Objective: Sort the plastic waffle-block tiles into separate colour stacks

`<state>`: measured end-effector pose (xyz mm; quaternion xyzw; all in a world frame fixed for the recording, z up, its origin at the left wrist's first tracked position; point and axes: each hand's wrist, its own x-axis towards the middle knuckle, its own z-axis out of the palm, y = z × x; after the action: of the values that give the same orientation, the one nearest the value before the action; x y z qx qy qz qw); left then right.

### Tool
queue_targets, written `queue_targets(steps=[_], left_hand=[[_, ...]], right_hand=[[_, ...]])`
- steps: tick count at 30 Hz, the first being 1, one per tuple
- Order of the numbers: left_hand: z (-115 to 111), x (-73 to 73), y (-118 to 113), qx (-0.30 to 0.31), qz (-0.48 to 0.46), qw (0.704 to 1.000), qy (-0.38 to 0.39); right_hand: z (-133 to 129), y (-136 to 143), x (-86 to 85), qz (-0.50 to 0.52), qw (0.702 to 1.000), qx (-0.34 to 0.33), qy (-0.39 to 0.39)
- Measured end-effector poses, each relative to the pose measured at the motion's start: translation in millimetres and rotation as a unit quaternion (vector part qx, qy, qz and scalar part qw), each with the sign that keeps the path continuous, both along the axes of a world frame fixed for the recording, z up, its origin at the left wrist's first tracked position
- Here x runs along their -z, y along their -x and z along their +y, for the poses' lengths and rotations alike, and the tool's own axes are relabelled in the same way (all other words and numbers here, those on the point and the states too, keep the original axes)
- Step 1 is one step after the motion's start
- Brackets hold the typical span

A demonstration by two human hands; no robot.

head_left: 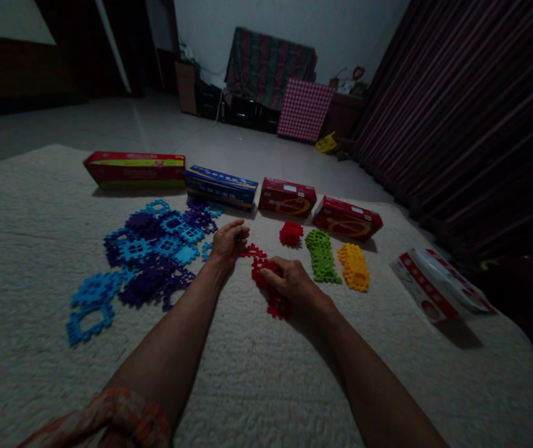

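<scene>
My right hand [291, 281] grips a red interlocking plastic tile [260, 269] with toothed edges, the thumb lying across it. Under that hand, another red piece [279, 308] shows on the pale quilted mat. To the left is my left hand [229, 241], its fingers loosely stretched with nothing visible in them. A flat red tile [253, 251] lies right beside its fingertips; whether they touch it I cannot tell. Further back sits a small stack of red tiles [291, 234]. Right of it are a row of green tiles [322, 256] and a yellow stack [354, 267].
A loose heap of light blue tiles [134, 249] and purple tiles [147, 287] spreads on the left. Behind stand a long red box [136, 171], a blue box [221, 188] and two smaller red boxes [287, 198]. A white-and-red package [441, 285] lies far right.
</scene>
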<state>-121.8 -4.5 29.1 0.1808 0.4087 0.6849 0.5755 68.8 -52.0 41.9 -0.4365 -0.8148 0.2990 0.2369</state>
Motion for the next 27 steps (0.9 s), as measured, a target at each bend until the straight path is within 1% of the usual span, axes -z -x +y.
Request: queue_targets(steps=[3, 5, 7, 8, 10, 12, 14, 17, 22, 27], left_hand=[[0.0, -1.5, -0.9, 0.000, 0.004, 1.000, 0.009], [-0.1, -2.2, -1.3, 0.000, 0.008, 1.000, 0.012], [0.0, -2.4, -1.4, 0.002, 0.010, 1.000, 0.011], [0.1, -2.3, -1.4, 0.002, 0.011, 1.000, 0.011], [0.3, -2.1, -1.2, 0.003, 0.014, 1.000, 0.012], [0.3, -2.0, -1.2, 0.003, 0.016, 1.000, 0.015], [0.0, -2.3, -1.2, 0.003, 0.017, 1.000, 0.017], [-0.9, -3.7, -1.3, 0.004, 0.015, 1.000, 0.023], [-1.7, -5.2, -1.7, 0.005, 0.008, 1.000, 0.024], [-1.6, -3.6, -2.4, 0.005, 0.014, 1.000, 0.020]], right_hand=[[5.2, -6.7, 1.8, -0.019, 1.000, 0.016, 0.003], [7.4, -12.2, 1.1, -0.057, 0.997, 0.035, -0.024], [8.6, -17.7, -0.7, -0.090, 0.993, 0.037, -0.064], [8.8, -20.0, -1.9, -0.096, 0.992, 0.025, -0.080], [8.3, -22.4, -4.9, -0.093, 0.991, -0.024, -0.093], [6.3, -21.6, -8.1, -0.083, 0.989, -0.077, -0.092], [2.9, -18.4, -10.8, -0.082, 0.987, -0.110, -0.086], [-1.9, -13.5, -12.7, -0.099, 0.984, -0.121, -0.080], [-3.1, -10.7, -14.1, -0.112, 0.985, -0.115, -0.068], [-5.6, -10.4, -22.4, -0.107, 0.987, -0.110, -0.053]])
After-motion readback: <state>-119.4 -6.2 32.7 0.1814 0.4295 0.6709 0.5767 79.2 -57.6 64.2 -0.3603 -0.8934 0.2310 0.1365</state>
